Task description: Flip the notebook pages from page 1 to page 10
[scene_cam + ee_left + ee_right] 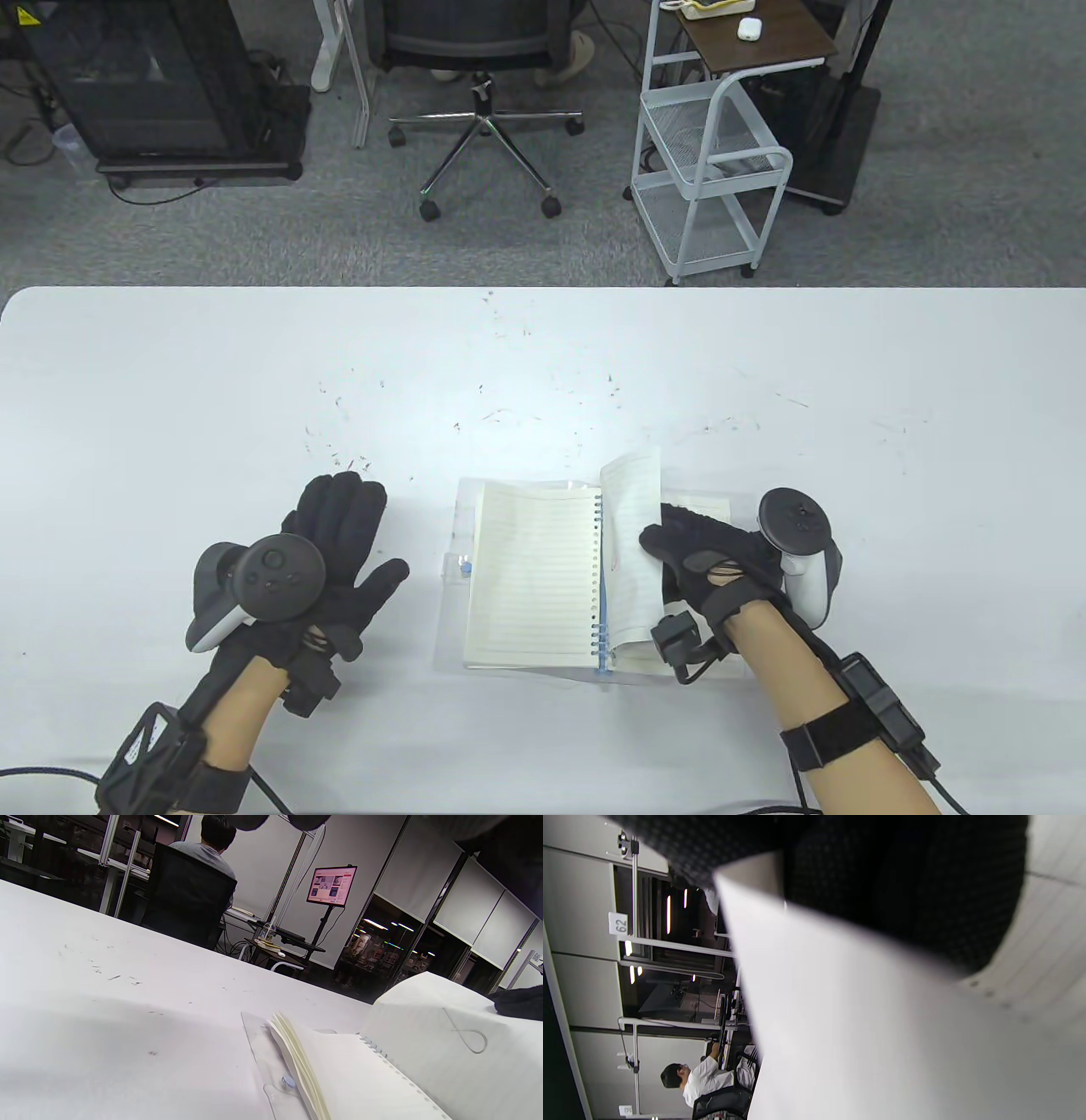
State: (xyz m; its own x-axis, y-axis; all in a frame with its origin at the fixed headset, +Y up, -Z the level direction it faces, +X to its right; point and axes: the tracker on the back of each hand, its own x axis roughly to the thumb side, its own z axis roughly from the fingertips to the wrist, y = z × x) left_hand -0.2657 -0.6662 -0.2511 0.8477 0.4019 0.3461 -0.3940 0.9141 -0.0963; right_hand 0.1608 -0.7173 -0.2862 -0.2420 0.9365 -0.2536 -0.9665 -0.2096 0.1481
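We see the spiral notebook (pixel 530 577) lying open on the white table (pixel 170 382), near its front edge and a little right of centre. One lined page (pixel 632 526) stands lifted and curled above the spiral binding (pixel 596 586). Our right hand (pixel 708 560) pinches that page's outer edge. Our left hand (pixel 339 543) rests spread flat on the table, well apart from the notebook.

Notebook (pixel 530 577): matt cream ruled paper, pale plastic spiral binding, clear glossy plastic cover. Worktop (pixel 170 382): smooth white, slight sheen, dark scuff marks. Gloves on left hand (pixel 335 552), right hand (pixel 708 560): black matt knit cloth.
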